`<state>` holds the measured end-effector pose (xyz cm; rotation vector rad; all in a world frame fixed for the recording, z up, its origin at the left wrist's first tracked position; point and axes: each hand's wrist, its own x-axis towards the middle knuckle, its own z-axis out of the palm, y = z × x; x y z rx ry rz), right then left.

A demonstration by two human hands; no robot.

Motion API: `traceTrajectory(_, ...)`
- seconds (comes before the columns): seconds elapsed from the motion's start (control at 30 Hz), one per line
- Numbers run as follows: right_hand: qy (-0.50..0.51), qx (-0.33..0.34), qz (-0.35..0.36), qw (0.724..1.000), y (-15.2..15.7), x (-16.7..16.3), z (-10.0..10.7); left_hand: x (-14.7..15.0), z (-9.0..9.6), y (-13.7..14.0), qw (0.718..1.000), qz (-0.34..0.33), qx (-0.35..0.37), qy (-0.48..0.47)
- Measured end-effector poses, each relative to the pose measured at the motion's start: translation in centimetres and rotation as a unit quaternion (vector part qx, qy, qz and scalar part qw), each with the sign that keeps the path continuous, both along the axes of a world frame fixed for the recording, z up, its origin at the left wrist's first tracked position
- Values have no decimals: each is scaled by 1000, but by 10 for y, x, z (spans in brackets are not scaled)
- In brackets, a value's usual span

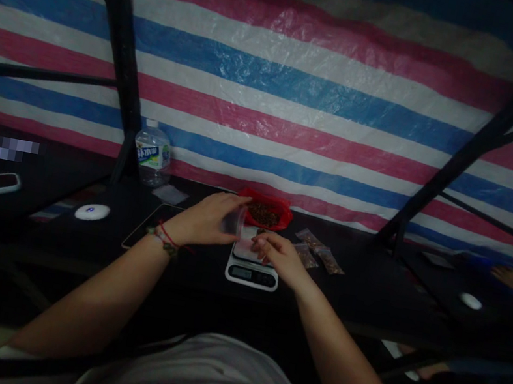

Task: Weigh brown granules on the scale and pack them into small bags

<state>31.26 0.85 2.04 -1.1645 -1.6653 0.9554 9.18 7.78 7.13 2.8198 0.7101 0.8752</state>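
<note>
Forearms (119, 293) converge, left fingers (227, 238) holding clear bag (234, 221), right fingers (272, 240) bunched over scale (251, 276).

- white scale (253, 266): flat, display (241, 273) nearside
- clear bag (234, 222): held by scale's left edge
- red bag (286, 216): open, brown bits (263, 214) inside, behind scale
- three filled baggies (308, 256): lying right of scale

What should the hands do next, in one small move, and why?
Probably bring the right hand to the clear bag in the left hand: its curled fingers are close to that bag, above the scale, and small bags of brown pieces lie to the right. Whether those fingers hold anything is too dark to tell.
</note>
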Motion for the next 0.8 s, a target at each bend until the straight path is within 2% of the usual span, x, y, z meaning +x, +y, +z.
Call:
traceTrajectory(0.1, 33, 1, 17, 999, -6, -4, 8, 20, 9, -26, 998, -47, 34, 23)
traceTrajectory(0.23, 57, -7, 13, 998, -10, -1, 18, 35, 4, -36, 995, -73, 60, 25)
traceTrajectory(0.37, 75, -36, -16, 996, -5, 10, 20, 34, -3, -38, 993, -24, 111, -40)
traceTrajectory(0.43, 91, -23, -46, 995, -2, 13, 19, 32, -6, -41, 990, -3, 114, -78)
traceTrajectory(0.5, 101, 7, -56, 993, -1, 12, 17, 31, -9, -44, 992, -2, 91, -83)
traceTrajectory(0.67, 91, 35, 2, 995, -8, 0, 16, 37, -16, -47, 999, 14, 13, -33)
traceTrajectory(0.8, 55, 33, -5, 998, -14, -7, 17, 39, -20, -48, 998, -34, -51, -11)
